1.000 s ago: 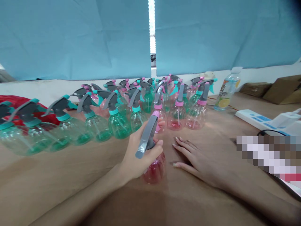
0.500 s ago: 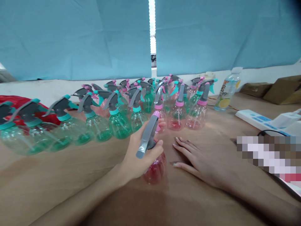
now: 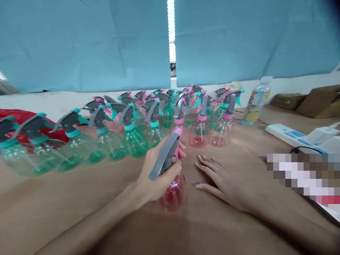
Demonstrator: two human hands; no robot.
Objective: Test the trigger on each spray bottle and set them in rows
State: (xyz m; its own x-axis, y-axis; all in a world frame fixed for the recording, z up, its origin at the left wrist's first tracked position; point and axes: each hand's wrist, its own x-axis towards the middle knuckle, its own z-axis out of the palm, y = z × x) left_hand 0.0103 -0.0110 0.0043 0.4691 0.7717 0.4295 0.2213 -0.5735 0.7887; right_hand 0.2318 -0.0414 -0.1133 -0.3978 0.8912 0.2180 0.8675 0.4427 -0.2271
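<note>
My left hand [image 3: 157, 169] is closed around the neck and trigger of a pink spray bottle [image 3: 174, 194] with a grey spray head and pink nozzle. The bottle is near the middle of the table, its head slanting up and away from me. Part of its neck is hidden by my fingers. To its right, my right hand [image 3: 221, 179] lies flat on the table with fingers spread, holding nothing. Just beyond stand three more pink spray bottles [image 3: 198, 136], and to the left a row of green spray bottles [image 3: 135, 141].
Behind the front row are several more green and pink spray bottles. At the right are a clear drink bottle [image 3: 256, 102], a white power strip [image 3: 289, 136] and a brown cardboard box [image 3: 320, 102]. Red material [image 3: 29, 118] lies at the left, and a blue curtain [image 3: 79, 42] hangs behind.
The spray bottle in my left hand has shifted slightly toward me, its head tipping a little and its pink trigger now showing more between my fingers. My right hand has stayed put.
</note>
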